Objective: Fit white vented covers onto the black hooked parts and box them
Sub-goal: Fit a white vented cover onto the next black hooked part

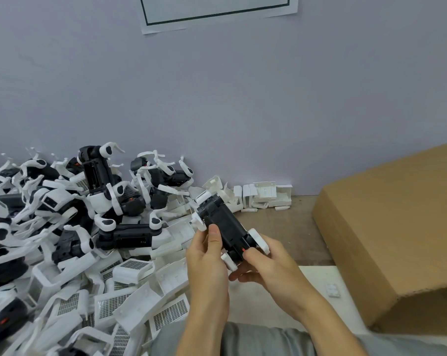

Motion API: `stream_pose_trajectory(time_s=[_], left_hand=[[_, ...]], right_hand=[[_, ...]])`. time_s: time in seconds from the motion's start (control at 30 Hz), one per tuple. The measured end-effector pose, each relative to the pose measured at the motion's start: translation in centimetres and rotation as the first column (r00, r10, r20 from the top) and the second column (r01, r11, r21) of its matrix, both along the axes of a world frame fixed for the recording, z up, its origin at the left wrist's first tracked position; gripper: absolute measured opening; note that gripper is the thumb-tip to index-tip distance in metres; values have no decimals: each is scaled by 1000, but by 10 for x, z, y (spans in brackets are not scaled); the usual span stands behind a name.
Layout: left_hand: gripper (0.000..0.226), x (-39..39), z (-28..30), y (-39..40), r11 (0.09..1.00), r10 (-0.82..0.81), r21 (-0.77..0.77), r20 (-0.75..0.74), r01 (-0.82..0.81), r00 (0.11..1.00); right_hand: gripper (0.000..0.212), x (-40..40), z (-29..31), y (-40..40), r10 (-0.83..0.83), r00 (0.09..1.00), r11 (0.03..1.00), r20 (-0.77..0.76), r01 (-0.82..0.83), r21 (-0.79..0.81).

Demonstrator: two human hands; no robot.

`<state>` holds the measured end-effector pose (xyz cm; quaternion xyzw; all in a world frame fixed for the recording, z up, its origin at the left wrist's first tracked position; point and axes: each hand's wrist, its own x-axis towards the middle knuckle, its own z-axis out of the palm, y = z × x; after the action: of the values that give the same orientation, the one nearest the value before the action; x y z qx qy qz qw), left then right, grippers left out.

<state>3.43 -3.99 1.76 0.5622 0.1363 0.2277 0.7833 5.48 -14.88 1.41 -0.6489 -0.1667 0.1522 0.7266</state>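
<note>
Both my hands hold one black hooked part (223,222) above the table, tilted with its far end up and left. My left hand (207,255) grips its left side, thumb lying on the black body. My right hand (262,263) pinches its near end beside a small red mark, with white hook pieces showing at the corners. A white piece sits at the part's far end; whether it is a fitted cover I cannot tell. Loose white vented covers (132,268) lie heaped at lower left. A pile of black hooked parts (124,235) with white hooks rises behind them.
A large brown cardboard box (386,227) stands at right, its flap leaning over the table. Several white covers (263,195) lie along the lilac wall at the back. A small white piece (331,290) rests on the pale sheet near the box. A paper sheet hangs on the wall above.
</note>
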Motion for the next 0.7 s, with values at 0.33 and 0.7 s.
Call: stream_pose_trajectory(time_s=[0.33, 0.7], left_hand=[[29, 1, -2, -1, 997, 27, 72, 9, -27, 1000], [30, 0, 1, -1, 999, 22, 27, -6, -22, 1000]], right_hand=[[28, 0, 2, 1, 6, 999, 998, -52, -2, 65], [21, 0, 2, 0, 40, 999, 999, -29, -39, 20]])
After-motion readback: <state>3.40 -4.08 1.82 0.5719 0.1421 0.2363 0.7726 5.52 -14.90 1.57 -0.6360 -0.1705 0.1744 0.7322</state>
